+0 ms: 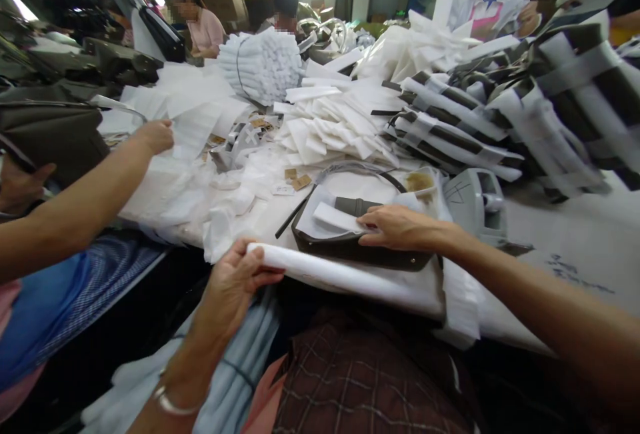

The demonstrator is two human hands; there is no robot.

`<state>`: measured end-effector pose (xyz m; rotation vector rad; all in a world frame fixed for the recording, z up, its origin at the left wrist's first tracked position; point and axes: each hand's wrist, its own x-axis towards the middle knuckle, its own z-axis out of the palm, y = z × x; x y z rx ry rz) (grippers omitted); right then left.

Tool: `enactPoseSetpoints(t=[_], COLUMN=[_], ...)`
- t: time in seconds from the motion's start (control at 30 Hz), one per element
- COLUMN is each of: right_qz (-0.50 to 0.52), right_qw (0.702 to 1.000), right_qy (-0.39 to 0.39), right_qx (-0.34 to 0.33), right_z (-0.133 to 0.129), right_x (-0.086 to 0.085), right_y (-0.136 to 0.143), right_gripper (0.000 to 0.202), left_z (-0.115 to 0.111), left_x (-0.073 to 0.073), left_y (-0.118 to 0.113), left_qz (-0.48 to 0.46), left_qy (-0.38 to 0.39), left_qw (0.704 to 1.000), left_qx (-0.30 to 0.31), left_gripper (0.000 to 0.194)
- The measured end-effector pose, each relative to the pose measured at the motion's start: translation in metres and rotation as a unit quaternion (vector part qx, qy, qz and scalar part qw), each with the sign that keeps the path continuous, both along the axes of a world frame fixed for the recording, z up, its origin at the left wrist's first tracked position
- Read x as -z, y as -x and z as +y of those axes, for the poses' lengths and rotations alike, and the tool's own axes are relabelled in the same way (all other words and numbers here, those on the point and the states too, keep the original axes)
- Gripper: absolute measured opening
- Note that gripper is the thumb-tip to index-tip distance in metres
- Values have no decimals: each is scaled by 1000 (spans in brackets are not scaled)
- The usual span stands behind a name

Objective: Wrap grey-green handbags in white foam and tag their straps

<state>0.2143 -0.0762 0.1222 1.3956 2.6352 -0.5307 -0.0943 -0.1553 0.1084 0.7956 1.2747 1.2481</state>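
My left hand point(243, 271) is closed around the left end of a long white foam roll point(345, 279), which stretches rightward along the table's front edge. A dark olive bag point(383, 257) lies flat on the table just behind that roll. On top of the bag are a white sheet and a folded white foam strip point(336, 218). The fingers of my right hand point(400, 226) close on the right end of this strip; the fingertips are partly hidden. A dark strap point(293, 215) sticks out to the left of the bag.
Behind the bag lie heaped white foam pieces point(335, 124) and a banded bundle of foam rolls point(260, 64). Wrapped dark bags point(455, 134) are piled at right, near a grey tape dispenser point(477, 204). A co-worker's arm point(100, 181) reaches in from the left.
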Motion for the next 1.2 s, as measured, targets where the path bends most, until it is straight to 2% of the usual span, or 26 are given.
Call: enactPoseSetpoints(t=[0.07, 0.17, 0.23, 0.3, 0.43, 0.57, 0.8, 1.0, 1.1, 1.17, 1.2], right_qz=[-3, 0, 9, 12, 5, -28, -84, -142, -157, -155, -153], right_qw=[1000, 999, 999, 999, 999, 999, 992, 980, 977, 978, 978], right_qy=[24, 44, 44, 40, 34, -4, -97, -133, -138, -133, -133], right_qx=[-3, 1, 5, 2, -9, -22, 9, 27, 36, 37, 37], right_z=[6, 10, 9, 8, 4, -5, -30, -42, -43, -42, -41], right_x=[-5, -8, -7, -7, -9, -5, 9, 10, 16, 20, 22], right_y=[-1, -2, -2, -3, -3, 0, 14, 28, 31, 29, 28], right_gripper=[27, 29, 31, 33, 34, 51, 74, 76, 66, 58, 53], left_z=[12, 21, 24, 24, 19, 13, 10, 11, 11, 9, 7], left_x=[27, 60, 73, 80, 85, 86, 87, 91, 93, 92, 90], left_y=[-28, -41, -41, -40, -44, -52, -75, -82, -73, -61, -53], left_qz=[-45, -81, -117, -155, -205, -228, -288, -307, -265, -145, -45], left_qy=[34, 50, 62, 78, 93, 86, 70, 63, 54, 36, 12], left_qw=[998, 995, 991, 984, 970, 962, 949, 943, 960, 988, 998], left_qx=[27, 3, -24, -52, -95, -119, -109, -112, -76, -42, -41], left_gripper=[47, 42, 36, 31, 25, 24, 30, 25, 28, 29, 32])
